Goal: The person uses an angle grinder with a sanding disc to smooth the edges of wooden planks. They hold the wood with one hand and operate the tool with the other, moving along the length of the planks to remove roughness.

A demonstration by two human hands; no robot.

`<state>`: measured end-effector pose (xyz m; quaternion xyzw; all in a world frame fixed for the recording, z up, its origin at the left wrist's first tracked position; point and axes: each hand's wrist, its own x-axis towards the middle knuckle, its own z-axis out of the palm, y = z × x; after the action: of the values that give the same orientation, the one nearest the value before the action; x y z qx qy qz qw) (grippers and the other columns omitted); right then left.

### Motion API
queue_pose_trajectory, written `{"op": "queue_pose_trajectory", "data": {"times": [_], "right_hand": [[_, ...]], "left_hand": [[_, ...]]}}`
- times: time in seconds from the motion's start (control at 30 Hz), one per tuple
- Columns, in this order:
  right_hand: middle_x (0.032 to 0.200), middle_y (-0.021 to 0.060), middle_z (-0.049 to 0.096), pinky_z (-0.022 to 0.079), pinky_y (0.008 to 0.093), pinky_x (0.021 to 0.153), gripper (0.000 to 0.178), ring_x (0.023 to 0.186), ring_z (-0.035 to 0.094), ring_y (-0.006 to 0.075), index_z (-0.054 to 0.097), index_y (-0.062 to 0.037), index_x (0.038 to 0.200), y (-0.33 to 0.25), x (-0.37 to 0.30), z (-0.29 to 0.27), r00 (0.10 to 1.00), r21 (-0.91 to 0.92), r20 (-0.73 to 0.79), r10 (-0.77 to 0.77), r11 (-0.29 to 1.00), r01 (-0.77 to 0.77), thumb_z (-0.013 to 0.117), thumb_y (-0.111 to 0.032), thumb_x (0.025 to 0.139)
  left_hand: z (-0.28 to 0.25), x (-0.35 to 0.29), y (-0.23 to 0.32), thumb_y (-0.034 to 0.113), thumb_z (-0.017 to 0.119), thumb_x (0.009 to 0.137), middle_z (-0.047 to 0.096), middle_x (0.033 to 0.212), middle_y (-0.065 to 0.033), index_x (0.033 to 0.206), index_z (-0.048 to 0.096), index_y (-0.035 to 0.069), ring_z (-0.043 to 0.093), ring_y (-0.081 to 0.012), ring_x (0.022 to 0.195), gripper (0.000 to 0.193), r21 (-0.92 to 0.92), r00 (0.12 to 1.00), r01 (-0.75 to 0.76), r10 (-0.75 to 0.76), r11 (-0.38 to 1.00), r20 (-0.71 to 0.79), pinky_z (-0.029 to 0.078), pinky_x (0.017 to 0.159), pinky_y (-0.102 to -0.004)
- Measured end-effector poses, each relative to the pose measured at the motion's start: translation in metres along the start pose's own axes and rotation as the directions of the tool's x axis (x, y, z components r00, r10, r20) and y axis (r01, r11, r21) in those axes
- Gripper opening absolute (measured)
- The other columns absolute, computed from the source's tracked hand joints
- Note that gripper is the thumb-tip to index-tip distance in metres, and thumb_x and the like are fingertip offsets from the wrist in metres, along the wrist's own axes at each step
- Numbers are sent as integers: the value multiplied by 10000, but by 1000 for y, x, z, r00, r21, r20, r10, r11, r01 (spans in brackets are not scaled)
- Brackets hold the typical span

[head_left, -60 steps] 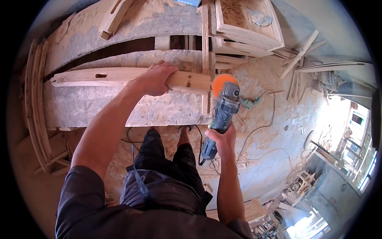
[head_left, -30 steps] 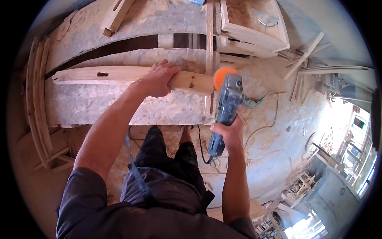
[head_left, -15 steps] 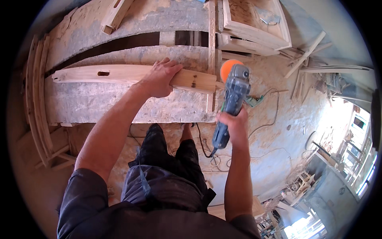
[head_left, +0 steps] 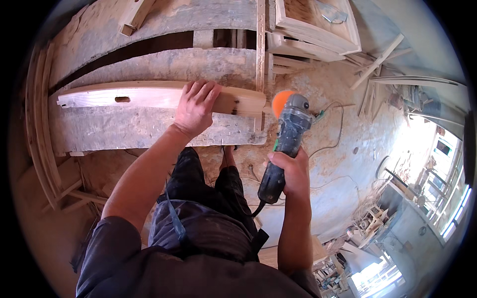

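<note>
A long pale wooden piece (head_left: 149, 94) with an oval slot near its left end lies across the workbench (head_left: 164, 126). My left hand (head_left: 195, 107) grips it right of its middle, fingers wrapped over the far edge. In my right hand (head_left: 292, 174) is a grey and black angle grinder (head_left: 290, 130), held by its body with the head pointing away from me. Its orange disc (head_left: 281, 103) is just right of the wooden piece's right end; whether they touch cannot be told. A black cord leaves the grinder's near end.
Wooden drawers (head_left: 323, 37) stand at the far right of the bench. Long boards (head_left: 42, 124) lean at the left. Another slotted piece (head_left: 134, 20) lies on the bench's far plank. Cords (head_left: 338, 144) and offcuts (head_left: 380, 59) lie on the floor to the right.
The grinder has come nearer to me and its body is tilted a little more. The wooden piece looks slightly turned, with its near side brighter. The whole view has shifted somewhat.
</note>
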<state>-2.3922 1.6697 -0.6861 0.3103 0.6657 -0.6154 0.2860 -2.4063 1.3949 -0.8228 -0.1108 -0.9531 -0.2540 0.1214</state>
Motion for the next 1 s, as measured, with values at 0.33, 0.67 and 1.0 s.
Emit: {"op": "queue_pose_trajectory", "data": {"times": [0.33,0.67,1.0], "right_hand": [[838,77,668,549,335,667,354,712,672,171,612,18,1059,20,-40,15,996,-70,-6,86,994,-87,795,-31,760],[753,138,690,602,381,625,264,641,701,255,633,23,960,73,-72,-32,973,195,-125,195,966,-169,761,-82,754],[845,110,700,574,382,630,326,693,705,225,670,23,1023,139,-124,-30,914,279,-386,125,960,-13,811,-115,763]], "left_hand": [[-8,-2,-4,-22,678,710,662,1254,-135,1252,635,19,592,-337,1235,545,15,999,26,-26,1000,40,438,1093,-479],[-23,-127,-310,384,540,1077,603,1439,-181,1491,526,26,558,-366,1339,547,-222,685,514,-552,829,-475,432,1144,-518],[-27,23,-319,400,603,1033,630,1387,-170,1502,517,23,595,-333,1243,608,10,831,553,-552,833,62,476,1049,-475]]}}
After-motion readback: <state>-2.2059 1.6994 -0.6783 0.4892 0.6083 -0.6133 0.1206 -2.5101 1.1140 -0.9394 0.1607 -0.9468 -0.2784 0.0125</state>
